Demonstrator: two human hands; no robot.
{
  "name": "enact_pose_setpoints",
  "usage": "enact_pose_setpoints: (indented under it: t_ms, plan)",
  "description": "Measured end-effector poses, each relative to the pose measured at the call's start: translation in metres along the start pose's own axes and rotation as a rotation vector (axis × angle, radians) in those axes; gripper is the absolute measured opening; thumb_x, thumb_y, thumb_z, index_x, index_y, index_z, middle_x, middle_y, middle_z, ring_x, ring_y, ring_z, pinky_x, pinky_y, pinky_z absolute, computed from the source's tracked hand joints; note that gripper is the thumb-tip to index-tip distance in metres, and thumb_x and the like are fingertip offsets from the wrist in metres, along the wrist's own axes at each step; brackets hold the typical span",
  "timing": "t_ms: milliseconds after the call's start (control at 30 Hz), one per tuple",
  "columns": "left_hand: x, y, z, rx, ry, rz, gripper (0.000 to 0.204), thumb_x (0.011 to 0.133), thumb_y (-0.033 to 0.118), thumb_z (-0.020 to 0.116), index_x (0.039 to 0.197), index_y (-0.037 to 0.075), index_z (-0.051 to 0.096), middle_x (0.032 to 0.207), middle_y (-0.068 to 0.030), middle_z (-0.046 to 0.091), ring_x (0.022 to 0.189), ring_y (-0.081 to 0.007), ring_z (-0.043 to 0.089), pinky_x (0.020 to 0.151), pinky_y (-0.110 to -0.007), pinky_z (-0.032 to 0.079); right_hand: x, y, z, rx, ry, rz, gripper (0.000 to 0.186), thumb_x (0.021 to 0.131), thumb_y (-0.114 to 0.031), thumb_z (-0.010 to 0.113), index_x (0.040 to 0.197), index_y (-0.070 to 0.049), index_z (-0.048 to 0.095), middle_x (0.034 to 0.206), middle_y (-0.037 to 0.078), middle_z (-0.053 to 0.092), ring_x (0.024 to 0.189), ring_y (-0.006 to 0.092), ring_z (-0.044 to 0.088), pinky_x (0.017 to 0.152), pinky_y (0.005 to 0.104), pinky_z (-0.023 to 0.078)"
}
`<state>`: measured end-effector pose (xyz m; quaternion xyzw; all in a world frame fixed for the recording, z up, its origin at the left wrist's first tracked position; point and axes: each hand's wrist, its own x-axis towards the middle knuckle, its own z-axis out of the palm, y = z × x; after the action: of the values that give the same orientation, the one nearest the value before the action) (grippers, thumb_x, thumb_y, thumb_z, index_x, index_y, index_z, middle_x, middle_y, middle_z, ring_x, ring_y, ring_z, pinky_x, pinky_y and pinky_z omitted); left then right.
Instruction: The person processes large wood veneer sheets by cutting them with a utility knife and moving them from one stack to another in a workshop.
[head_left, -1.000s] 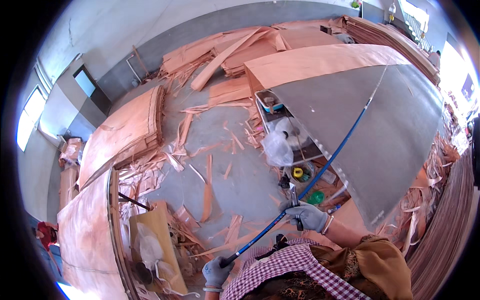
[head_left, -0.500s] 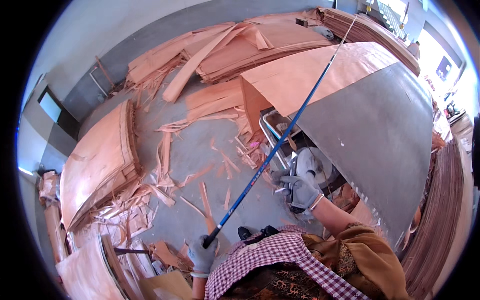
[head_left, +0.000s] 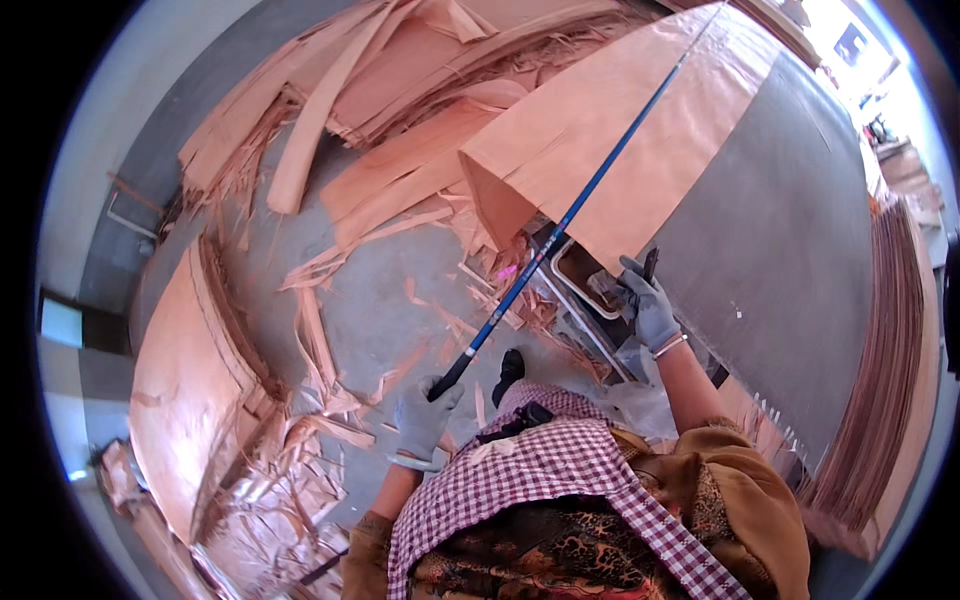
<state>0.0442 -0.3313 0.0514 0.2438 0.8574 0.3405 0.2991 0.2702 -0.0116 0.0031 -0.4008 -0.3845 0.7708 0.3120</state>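
My left hand (head_left: 425,418), in a grey glove, is closed around the black grip of a long blue pole (head_left: 571,212) that looks like a fishing rod. The pole slants away to the far right, above a thin reddish wood veneer sheet (head_left: 610,140). My gloved right hand (head_left: 650,308) is closed on a small dark narrow tool (head_left: 651,262) whose kind I cannot make out. That hand is at the near corner of the veneer sheet, which lies across a dark grey board (head_left: 765,230). A white-rimmed tray (head_left: 570,272) sits beneath the sheet's edge.
Stacks of veneer stand at the left (head_left: 185,370) and far side (head_left: 440,75); a tall stack of thin sheets (head_left: 890,350) is at the right. Torn veneer strips (head_left: 315,335) litter the grey floor. Clear plastic (head_left: 640,400) hangs near my right forearm.
My right hand has moved up and away from beside the tray to the veneer sheet's near corner, with the dark tool. My left hand still grips the pole. The view has shifted and turned.
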Motion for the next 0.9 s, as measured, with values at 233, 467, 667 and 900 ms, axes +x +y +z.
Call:
enact_pose_setpoints:
  t_ms: [233, 467, 667, 900]
  plan:
    - [0.155, 0.037, 0.0, -0.153, -0.198, 0.22, 0.021, 0.082, 0.02, 0.066, 0.086, 0.0, 0.063, 0.061, 0.0008, 0.053, 0.053, -0.0065, 0.046, 0.048, -0.024, 0.037, -0.011, -0.025, 0.027, 0.151, 0.157, 0.109, 0.043, 0.088, -0.016, 0.057, 0.127, -0.003, 0.044, 0.106, 0.01, 0.06, 0.094, 0.018, 0.06, 0.081, 0.0308, 0.05]
    - [0.254, 0.118, 0.021, -0.247, -0.427, 0.263, 0.014, 0.088, 0.016, 0.059, 0.087, 0.002, 0.058, 0.061, 0.0006, 0.051, 0.049, -0.0058, 0.046, 0.045, -0.021, 0.037, -0.07, 0.018, 0.03, 0.079, 0.554, 0.011, 0.027, 0.085, -0.022, 0.063, 0.103, -0.003, 0.057, 0.082, 0.003, 0.058, 0.062, 0.0105, 0.056, 0.052, 0.0245, 0.046]
    - [0.296, 0.177, 0.078, -0.208, -0.845, 0.342, 0.01, 0.088, 0.012, 0.057, 0.091, 0.002, 0.056, 0.071, 0.0004, 0.055, 0.061, -0.0059, 0.049, 0.054, -0.019, 0.04, -0.152, 0.084, -0.013, 0.16, 1.035, -0.003, 0.032, 0.09, -0.034, 0.055, 0.094, -0.004, 0.065, 0.078, 0.005, 0.064, 0.069, 0.0119, 0.061, 0.046, 0.0223, 0.034]
    - [0.27, 0.204, 0.132, 0.032, -0.974, 0.531, 0.015, 0.085, 0.004, 0.057, 0.098, 0.001, 0.053, 0.077, 0.0011, 0.051, 0.067, -0.0056, 0.046, 0.057, -0.021, 0.04, -0.26, 0.05, -0.135, 0.081, 1.422, -0.124, 0.031, 0.093, -0.033, 0.049, 0.096, -0.005, 0.064, 0.081, 0.004, 0.065, 0.064, 0.0114, 0.058, 0.053, 0.0224, 0.038]
